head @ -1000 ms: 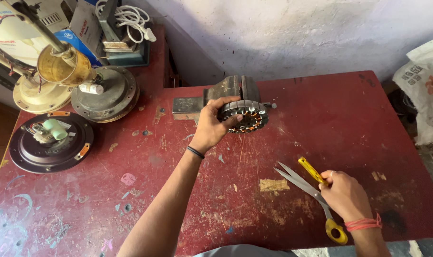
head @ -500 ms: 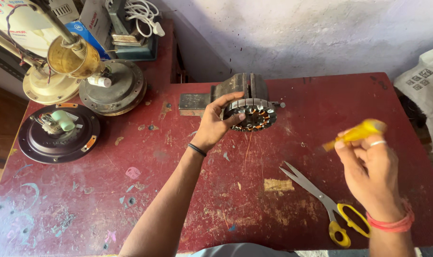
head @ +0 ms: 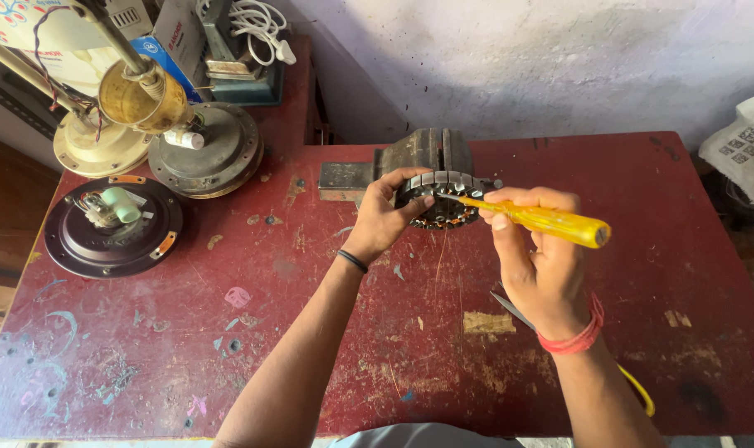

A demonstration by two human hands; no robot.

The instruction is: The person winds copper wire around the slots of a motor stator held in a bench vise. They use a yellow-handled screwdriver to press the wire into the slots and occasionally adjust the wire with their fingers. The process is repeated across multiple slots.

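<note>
Stator (head: 443, 199): we are gripping it with our left hand (head: 385, 217) while our right hand (head: 536, 261) is clenching a yellow screwdriver (head: 551, 222) against its windings.

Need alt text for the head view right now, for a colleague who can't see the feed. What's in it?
Over a worn red table, the left hand grips a round motor stator with copper windings, while the right hand points a yellow-handled screwdriver into it. Scissors lie partly hidden under the right wrist; round fan motor housings sit at the table's left.
</note>
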